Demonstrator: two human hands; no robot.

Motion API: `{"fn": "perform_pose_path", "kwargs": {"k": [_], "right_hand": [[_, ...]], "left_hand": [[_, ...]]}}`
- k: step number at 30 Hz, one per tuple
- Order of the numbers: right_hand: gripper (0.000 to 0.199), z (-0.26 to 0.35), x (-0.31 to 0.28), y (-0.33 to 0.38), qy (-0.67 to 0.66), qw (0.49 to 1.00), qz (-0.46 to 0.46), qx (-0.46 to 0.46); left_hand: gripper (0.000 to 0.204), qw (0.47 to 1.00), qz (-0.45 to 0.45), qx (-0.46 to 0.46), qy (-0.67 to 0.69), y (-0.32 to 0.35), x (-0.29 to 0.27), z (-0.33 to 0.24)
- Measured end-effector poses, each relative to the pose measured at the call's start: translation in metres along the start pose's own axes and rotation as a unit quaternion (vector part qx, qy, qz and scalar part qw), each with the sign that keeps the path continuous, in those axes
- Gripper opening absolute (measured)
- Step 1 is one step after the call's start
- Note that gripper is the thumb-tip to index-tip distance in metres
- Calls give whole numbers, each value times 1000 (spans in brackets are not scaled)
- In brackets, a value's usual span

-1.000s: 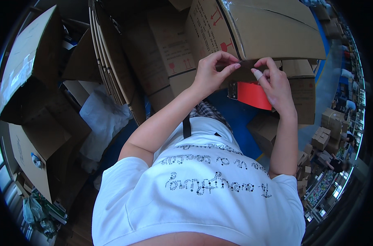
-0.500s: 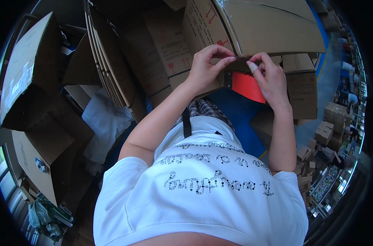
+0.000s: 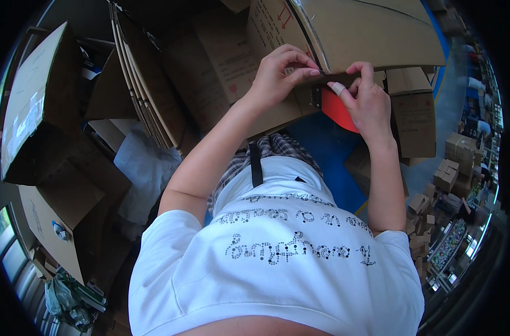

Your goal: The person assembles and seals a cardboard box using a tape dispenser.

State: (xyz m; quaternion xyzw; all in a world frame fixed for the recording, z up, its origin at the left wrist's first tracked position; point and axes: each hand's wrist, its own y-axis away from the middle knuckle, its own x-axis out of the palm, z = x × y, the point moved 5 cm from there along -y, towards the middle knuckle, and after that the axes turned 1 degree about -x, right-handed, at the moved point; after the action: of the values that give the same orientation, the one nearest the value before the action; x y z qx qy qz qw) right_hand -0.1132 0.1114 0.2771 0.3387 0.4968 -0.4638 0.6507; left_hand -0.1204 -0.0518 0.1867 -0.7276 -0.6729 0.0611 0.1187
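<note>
A large cardboard carton (image 3: 372, 33) with a dark band along its near-left edge stands in front of me. At its lower corner my left hand (image 3: 283, 75) pinches with thumb and forefinger; what lies between the tips is dark and too small to make out. Close by on the right, my right hand (image 3: 368, 103) has its forefinger raised and a wrapped thumb stretched toward the carton corner. Under that hand is a red-orange tape dispenser (image 3: 338, 110) with a dark toothed end, its far side hidden behind the curled fingers.
Flattened cartons (image 3: 136, 78) stand upright to the left, near an open carton (image 3: 33, 106) and a whitish plastic sheet (image 3: 145, 159). A smaller carton (image 3: 415, 120) is below the large one at right. Blue floor (image 3: 316, 145) shows beneath; stacked boxes (image 3: 445, 175) lie farther right.
Both hands have shifted slightly upward at the carton corner. My right forefinger has lifted away from the thumb, and less of the tape dispenser shows.
</note>
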Motion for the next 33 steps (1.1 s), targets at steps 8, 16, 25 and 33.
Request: {"fn": "perform_pose_path", "kwargs": {"k": [8, 16, 25, 33], "right_hand": [[56, 6, -4, -8, 59, 998, 2, 5], [61, 12, 7, -10, 151, 987, -36, -29], [62, 8, 18, 2, 123, 988, -91, -36], [59, 1, 7, 5, 56, 995, -80, 6]], "left_hand": [[10, 1000, 22, 0, -8, -5, -1, 1], [24, 1000, -2, -1, -8, -15, -11, 10], [44, 995, 44, -33, -82, -51, -23, 29], [23, 987, 41, -110, 107, -35, -27, 24]]}}
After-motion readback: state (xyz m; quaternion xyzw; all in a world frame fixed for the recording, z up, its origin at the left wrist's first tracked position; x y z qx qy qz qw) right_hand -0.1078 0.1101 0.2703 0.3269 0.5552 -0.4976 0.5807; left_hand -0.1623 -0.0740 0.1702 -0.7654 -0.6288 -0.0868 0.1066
